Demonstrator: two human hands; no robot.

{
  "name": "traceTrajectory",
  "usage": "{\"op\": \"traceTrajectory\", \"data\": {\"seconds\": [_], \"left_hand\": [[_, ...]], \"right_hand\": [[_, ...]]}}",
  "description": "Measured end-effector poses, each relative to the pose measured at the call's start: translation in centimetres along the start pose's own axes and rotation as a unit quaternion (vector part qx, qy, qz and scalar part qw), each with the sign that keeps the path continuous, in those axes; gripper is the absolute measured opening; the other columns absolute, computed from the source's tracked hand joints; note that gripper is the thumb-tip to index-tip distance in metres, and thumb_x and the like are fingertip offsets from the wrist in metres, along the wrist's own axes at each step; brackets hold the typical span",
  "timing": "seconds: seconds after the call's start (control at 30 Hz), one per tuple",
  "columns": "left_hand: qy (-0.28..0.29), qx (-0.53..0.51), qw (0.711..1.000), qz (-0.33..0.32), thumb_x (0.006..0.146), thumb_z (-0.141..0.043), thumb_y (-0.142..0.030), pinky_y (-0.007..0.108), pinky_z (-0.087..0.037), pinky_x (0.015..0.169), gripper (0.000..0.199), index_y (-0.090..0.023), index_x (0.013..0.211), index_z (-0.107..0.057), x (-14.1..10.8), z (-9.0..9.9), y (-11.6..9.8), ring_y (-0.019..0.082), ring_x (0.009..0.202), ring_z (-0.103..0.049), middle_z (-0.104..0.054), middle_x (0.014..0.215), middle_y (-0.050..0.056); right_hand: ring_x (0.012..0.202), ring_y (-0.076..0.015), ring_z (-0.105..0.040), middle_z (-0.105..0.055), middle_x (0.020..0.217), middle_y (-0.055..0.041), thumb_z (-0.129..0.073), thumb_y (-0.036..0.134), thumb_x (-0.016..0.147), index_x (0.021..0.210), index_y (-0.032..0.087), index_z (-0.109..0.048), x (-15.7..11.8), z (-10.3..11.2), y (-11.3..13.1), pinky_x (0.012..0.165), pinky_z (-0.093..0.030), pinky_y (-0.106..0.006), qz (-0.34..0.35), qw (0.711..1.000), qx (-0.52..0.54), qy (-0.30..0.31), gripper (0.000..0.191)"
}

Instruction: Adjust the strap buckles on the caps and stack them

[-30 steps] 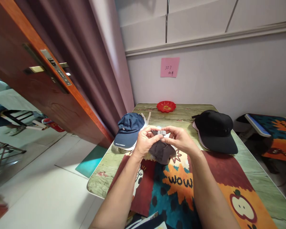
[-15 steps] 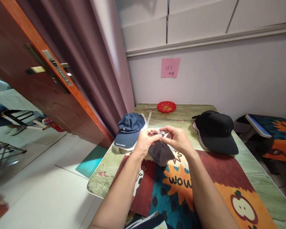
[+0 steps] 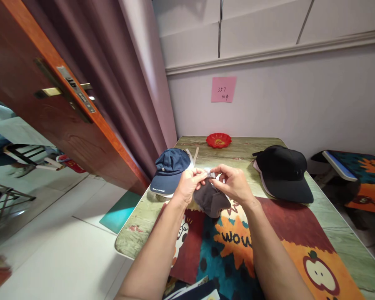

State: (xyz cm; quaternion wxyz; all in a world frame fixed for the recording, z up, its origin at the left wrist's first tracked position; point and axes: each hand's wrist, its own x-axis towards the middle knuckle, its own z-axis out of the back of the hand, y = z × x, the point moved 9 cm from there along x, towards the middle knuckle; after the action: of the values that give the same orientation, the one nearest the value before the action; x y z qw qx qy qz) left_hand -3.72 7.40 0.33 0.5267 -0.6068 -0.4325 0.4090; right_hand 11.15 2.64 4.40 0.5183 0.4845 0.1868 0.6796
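A dark grey-brown cap [image 3: 208,199] hangs or rests below my hands, its brim toward the right; I cannot tell whether it touches the table. Above it shows a light grey strap [image 3: 211,175] with what looks like a small metal buckle. My left hand [image 3: 190,183] pinches the strap's left end between thumb and fingers. From the other side, my right hand [image 3: 233,182] grips the strap's right end with thumb and forefinger. To the left lies a navy blue cap [image 3: 171,168] with pale straps behind it. A black cap [image 3: 283,171] sits to the right.
A red scalloped dish [image 3: 218,140] stands at the table's back edge by the wall. Under my forearms lies a colourful printed mat [image 3: 228,258] on the green wood-pattern table [image 3: 133,233]. An open brown door [image 3: 81,137] is at the left, beside a purple curtain [image 3: 125,83].
My fingers have drawn slightly apart, so more of the grey strap shows between them. The grey-brown cap has shifted a little under my hands.
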Motion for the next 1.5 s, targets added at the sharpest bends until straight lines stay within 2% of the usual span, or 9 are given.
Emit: {"op": "traceTrajectory", "data": {"seconds": [0.1,0.23,0.47,0.7,0.9,1.13,1.23,1.33,1.5], "left_hand": [[-0.048,0.029,0.998,-0.014,0.065,-0.080,-0.037,0.019,-0.024,0.045,0.030,-0.013,0.076,-0.065,-0.1,0.9,-0.5,0.005,0.048,-0.044,-0.055,0.059,-0.003],[-0.054,0.057,0.996,-0.038,0.069,-0.073,-0.035,0.018,-0.022,0.042,0.026,-0.016,0.072,-0.057,0.0,1.0,-0.9,0.004,0.042,-0.039,-0.054,0.055,-0.004],[0.024,0.030,0.999,-0.014,0.080,-0.068,-0.045,0.016,-0.031,0.036,0.032,-0.020,0.082,-0.048,-0.1,-0.7,-0.6,0.009,0.042,-0.052,-0.052,0.056,-0.006],[0.066,0.059,0.996,-0.018,0.079,-0.074,-0.045,0.013,-0.030,0.036,0.035,-0.018,0.088,-0.053,-0.2,-1.2,-0.4,0.004,0.042,-0.046,-0.051,0.057,-0.008],[0.071,0.035,0.996,-0.041,0.070,-0.084,-0.039,0.015,-0.037,0.038,0.043,-0.018,0.100,-0.060,-0.8,-1.4,-1.2,0.004,0.051,-0.054,-0.062,0.091,-0.001],[0.033,0.061,0.995,-0.069,0.069,-0.084,-0.033,0.017,-0.042,0.046,0.037,-0.015,0.096,-0.067,-1.0,-1.3,-2.2,0.005,0.055,-0.054,-0.066,0.087,0.001],[0.032,0.051,0.996,-0.069,0.067,-0.084,-0.032,0.019,-0.046,0.051,0.038,-0.015,0.096,-0.067,-0.9,-1.1,-2.1,0.007,0.061,-0.057,-0.067,0.095,0.003],[0.034,0.049,0.996,-0.068,0.066,-0.085,-0.032,0.019,-0.046,0.052,0.037,-0.015,0.094,-0.066,-0.9,-1.0,-2.1,0.008,0.063,-0.057,-0.066,0.090,0.002],[0.042,0.054,0.994,-0.084,0.065,-0.085,-0.027,0.020,-0.047,0.057,0.036,-0.016,0.092,-0.064,-1.0,-1.3,-2.4,0.010,0.067,-0.059,-0.065,0.089,0.001]], "right_hand": [[0.054,-0.0124,-0.056,-0.066,0.062,0.0035,-0.069,0.028,0.077,0.091,0.021,-0.073,0.0,0.1,-0.3,0.059,-0.039,-0.024,-0.008,1.000,-0.015,-0.002,0.016],[0.054,-0.0127,-0.055,-0.066,0.064,0.0030,-0.069,0.028,0.077,0.092,0.022,-0.074,0.1,0.0,-0.6,0.058,-0.038,-0.025,-0.011,0.999,-0.034,0.001,0.017],[0.060,-0.0138,-0.055,-0.068,0.072,0.0006,-0.067,0.026,0.078,0.096,0.024,-0.077,0.2,0.2,-0.1,0.060,-0.038,-0.026,-0.001,0.999,-0.034,-0.013,0.021],[0.083,-0.0188,-0.066,-0.072,0.089,-0.0026,-0.066,0.024,0.079,0.107,0.022,-0.073,0.2,0.0,-0.2,0.082,-0.050,-0.031,0.007,0.999,0.032,-0.019,0.029],[0.073,-0.0153,-0.064,-0.069,0.085,-0.0022,-0.066,0.026,0.082,0.117,0.021,-0.067,0.1,-0.9,-0.9,0.062,-0.050,-0.024,-0.032,0.990,0.136,0.013,0.035],[0.079,-0.0160,-0.066,-0.070,0.092,-0.0040,-0.073,0.030,0.080,0.127,0.019,-0.059,0.0,-1.6,-1.6,0.071,-0.052,-0.028,-0.066,0.962,0.260,0.051,0.051],[0.080,-0.0161,-0.064,-0.069,0.089,-0.0038,-0.073,0.035,0.080,0.121,0.017,-0.063,-0.4,-2.2,-1.9,0.072,-0.051,-0.028,-0.103,0.942,0.303,0.102,0.045],[0.071,-0.0143,-0.059,-0.065,0.079,-0.0022,-0.073,0.043,0.081,0.098,0.016,-0.067,-0.8,-2.6,-2.1,0.064,-0.046,-0.026,-0.139,0.932,0.302,0.147,0.032],[0.063,-0.0121,-0.048,-0.058,0.070,0.0006,-0.070,0.050,0.081,0.082,0.016,-0.064,-0.7,-2.1,-2.5,0.057,-0.038,-0.024,-0.150,0.937,0.291,0.122,0.034]]}}
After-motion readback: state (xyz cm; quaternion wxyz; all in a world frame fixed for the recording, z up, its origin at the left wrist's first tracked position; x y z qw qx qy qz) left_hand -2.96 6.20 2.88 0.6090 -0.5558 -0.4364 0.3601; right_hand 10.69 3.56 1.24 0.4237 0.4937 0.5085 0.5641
